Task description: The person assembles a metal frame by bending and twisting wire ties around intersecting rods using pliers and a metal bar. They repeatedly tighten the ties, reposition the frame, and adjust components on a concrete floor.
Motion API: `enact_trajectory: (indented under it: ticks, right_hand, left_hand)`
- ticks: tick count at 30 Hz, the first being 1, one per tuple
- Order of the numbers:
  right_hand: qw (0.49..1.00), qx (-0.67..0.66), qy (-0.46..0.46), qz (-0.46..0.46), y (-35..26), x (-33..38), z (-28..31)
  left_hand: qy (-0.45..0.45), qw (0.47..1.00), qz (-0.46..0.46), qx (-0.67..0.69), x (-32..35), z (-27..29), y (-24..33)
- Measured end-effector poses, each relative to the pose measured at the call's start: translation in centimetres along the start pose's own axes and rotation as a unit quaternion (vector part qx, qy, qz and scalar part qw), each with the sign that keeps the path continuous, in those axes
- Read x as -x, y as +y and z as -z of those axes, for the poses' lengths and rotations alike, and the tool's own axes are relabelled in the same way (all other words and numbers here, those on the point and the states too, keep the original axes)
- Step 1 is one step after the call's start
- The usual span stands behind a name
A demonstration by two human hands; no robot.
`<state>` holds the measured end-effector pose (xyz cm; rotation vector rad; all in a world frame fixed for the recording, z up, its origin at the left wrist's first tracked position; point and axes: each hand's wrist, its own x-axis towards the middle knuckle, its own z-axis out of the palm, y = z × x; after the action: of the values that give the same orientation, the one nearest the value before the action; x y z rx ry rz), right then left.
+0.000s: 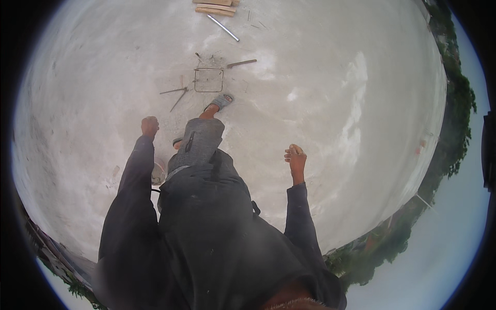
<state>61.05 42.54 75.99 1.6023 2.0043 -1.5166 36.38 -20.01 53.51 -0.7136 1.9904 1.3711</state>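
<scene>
My left hand [150, 126] hangs over the pale concrete floor with its fingers closed in a fist. The inside of that fist is hidden, and nothing sticks out of it. Off to the right, my right hand [296, 159] is held away from my body, its fingers curled in and no object showing. Neither hand touches anything around it. Ahead of my sandalled foot [222, 102] lies a square frame of bent thin steel bar [209, 92]. Beside its upper right corner is a hammer-like tool [241, 63]; a long-handled pincer-like tool [178, 91] lies to its left.
Farther ahead, a shiny metal pipe [223, 28] lies near several wooden strips [214, 9]. A round container [158, 173] stands by my left forearm, partly hidden by my clothing. Trees [454, 103] line the slab's right edge [445, 85].
</scene>
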Motion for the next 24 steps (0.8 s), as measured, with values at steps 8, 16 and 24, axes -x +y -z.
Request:
enact_trajectory:
  ticks: [8,16,24]
  right_hand:
    - [0.979,-0.104,0.033,-0.170,7.3,2.7,7.0]
    - [0.961,-0.023,-0.063,-0.267,13.3,2.1,17.7]
    - [0.987,-0.001,-0.051,-0.150,5.7,-20.3,37.8]
  left_hand:
    - [-0.064,0.991,-0.014,0.118,0.3,-9.5,16.6]
    - [0.014,0.983,0.002,0.182,6.8,-21.3,27.8]
    - [0.164,0.926,0.132,0.314,20.6,-38.2,10.6]
